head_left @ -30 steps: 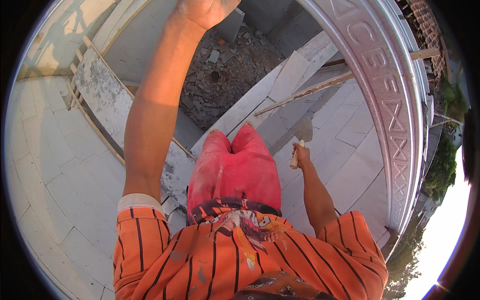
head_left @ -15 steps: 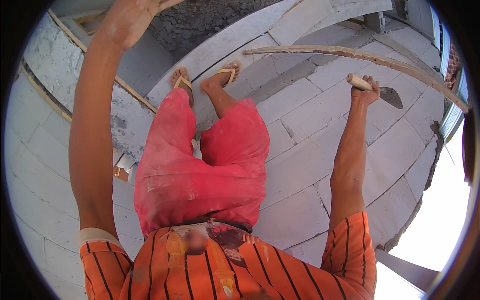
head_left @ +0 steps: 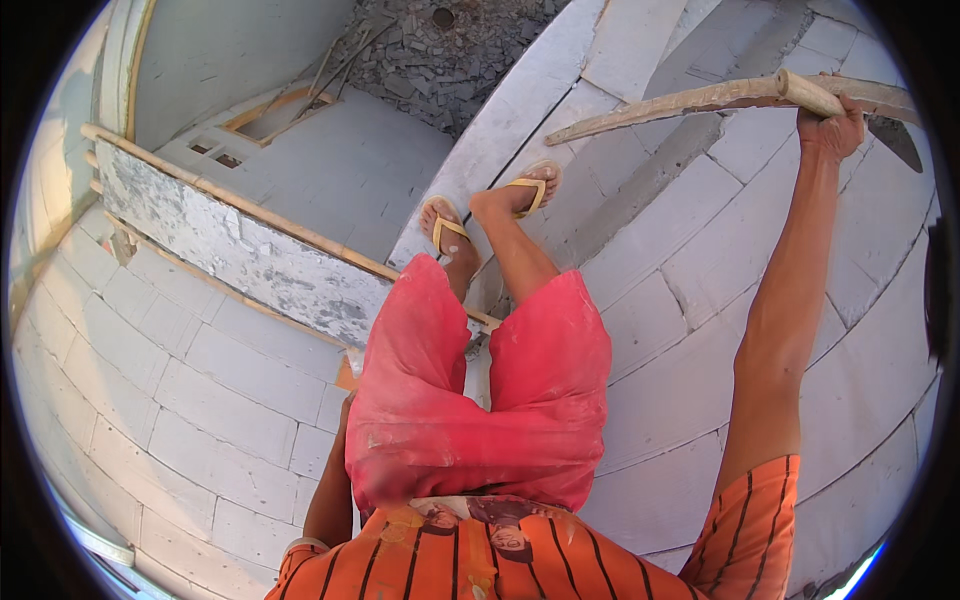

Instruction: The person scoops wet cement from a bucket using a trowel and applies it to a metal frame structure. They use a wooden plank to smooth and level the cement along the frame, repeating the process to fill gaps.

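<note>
A curved wall of pale grey-white blocks (head_left: 200, 400) fills the view, with a rubble-strewn floor (head_left: 450, 50) far below at the top of the picture. From the left, a long plastered slab edged with a thin wooden strip (head_left: 250, 255) runs diagonally toward the middle. The left arm drops behind the red shorts (head_left: 480, 400); only the forearm shows, and the left hand is hidden behind the thigh, so I cannot tell whether it is open, closed or holding anything. In the centre, two feet in yellow flip-flop sandals (head_left: 490, 205) stand on a narrow pale plank (head_left: 500, 130) that slopes up to the right.

To the right, the right arm stretches up and out, and the right hand (head_left: 828, 125) is closed around the pale wooden handle of a trowel (head_left: 810, 95). The dark metal blade (head_left: 895, 140) points away to the right and slightly down from the fist, so the tool's long axis lies roughly level, left to right. Just above and touching it runs a long, bent, mortar-crusted wooden strip (head_left: 690, 100), stretching leftward from the hand. The blade's tip is cut off by the dark rim, and whether the fingers also pinch the strip is hard to make out.
</note>
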Demonstrator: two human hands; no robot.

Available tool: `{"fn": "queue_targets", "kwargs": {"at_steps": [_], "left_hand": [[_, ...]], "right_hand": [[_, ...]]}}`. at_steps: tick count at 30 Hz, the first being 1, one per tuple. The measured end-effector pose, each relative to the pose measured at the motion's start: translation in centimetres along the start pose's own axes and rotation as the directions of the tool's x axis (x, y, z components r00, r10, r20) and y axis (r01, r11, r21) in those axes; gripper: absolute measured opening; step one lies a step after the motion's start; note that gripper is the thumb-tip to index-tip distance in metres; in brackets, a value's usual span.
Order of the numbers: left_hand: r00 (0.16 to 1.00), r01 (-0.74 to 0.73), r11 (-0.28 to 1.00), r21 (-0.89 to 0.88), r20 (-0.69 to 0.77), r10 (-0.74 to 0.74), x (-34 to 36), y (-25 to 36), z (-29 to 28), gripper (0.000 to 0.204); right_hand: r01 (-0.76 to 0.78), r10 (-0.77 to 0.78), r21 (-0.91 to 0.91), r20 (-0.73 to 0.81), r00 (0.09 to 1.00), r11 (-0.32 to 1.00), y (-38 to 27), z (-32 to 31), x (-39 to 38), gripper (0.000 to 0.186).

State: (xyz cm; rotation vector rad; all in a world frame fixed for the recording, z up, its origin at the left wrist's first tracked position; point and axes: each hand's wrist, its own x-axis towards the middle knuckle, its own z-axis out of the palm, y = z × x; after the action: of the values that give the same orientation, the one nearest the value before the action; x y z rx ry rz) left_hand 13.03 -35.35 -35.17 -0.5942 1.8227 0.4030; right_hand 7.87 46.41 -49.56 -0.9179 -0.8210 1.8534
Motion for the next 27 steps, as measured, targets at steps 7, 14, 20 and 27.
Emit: {"fn": "queue_targets", "kwargs": {"at_steps": [7,14,20,27], "left_hand": [[0.995,-0.086,0.996,0.033,-0.054,0.087,-1.6,8.3,3.0,0.035],[0.990,-0.120,0.984,0.133,-0.054,0.128,1.9,14.8,2.2,0.034],[0.985,-0.128,0.987,0.099,-0.100,0.138,3.3,16.6,4.3,0.034],[0.957,-0.251,0.936,0.245,-0.082,0.278,6.4,28.9,-0.5,0.033]], "right_hand": [[0.075,-0.088,-0.081,-0.170,0.981,0.994,-2.6,4.6,-10.0,0.055],[0.155,-0.176,-0.138,-0.154,0.972,0.978,-9.1,1.4,-14.4,0.072],[0.188,-0.211,-0.169,-0.128,0.969,0.967,-10.4,1.1,-15.1,0.079],[0.102,-0.158,-0.207,-0.274,0.949,0.973,-15.2,3.4,-16.5,0.075]]}}
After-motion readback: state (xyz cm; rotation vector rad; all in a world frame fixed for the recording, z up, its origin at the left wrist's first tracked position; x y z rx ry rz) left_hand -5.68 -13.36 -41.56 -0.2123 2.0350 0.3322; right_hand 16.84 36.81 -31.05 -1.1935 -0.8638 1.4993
